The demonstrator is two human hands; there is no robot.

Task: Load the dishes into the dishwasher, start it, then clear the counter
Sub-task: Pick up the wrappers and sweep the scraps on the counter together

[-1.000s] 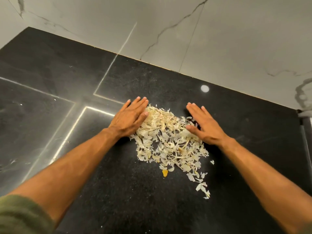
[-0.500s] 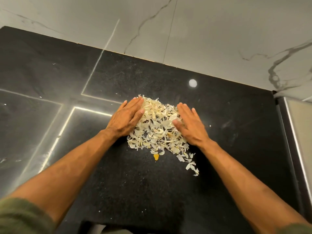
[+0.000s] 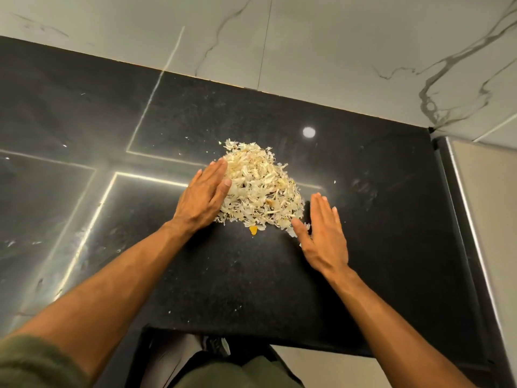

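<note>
Right now both of my hands are flat and low over the black counter (image 3: 251, 289), one on each side of the pile of dry peelings (image 3: 258, 186). That pile sits near the middle of the counter, a pale heap of thin, papery flakes, widest at its near edge and narrowing toward the far side.

My left hand (image 3: 202, 196) is on the left of it, fingers straight and pressed together, pointing far and a little right. The side of the forefinger and the tip of the thumb touch the flakes along the heap's left flank.

My right hand (image 3: 321, 233) is at the near right corner of the heap, fingers likewise straight and side by side, curled round nothing. Its thumb touches the loose flakes at that corner, while the fingers lie just beside the heap's right edge. Whether that palm rests on the stone I cannot tell.

A small orange scrap (image 3: 253, 229) lies at the near edge of the pile, between my hands. Beyond the pile a round bright spot (image 3: 308, 132) shines on the stone. The marble wall (image 3: 335, 51), veined in grey, runs along the far side, and a pale panel (image 3: 486, 233) stands at the counter's right end. My olive sleeve (image 3: 33, 362) shows at the near left.
</note>
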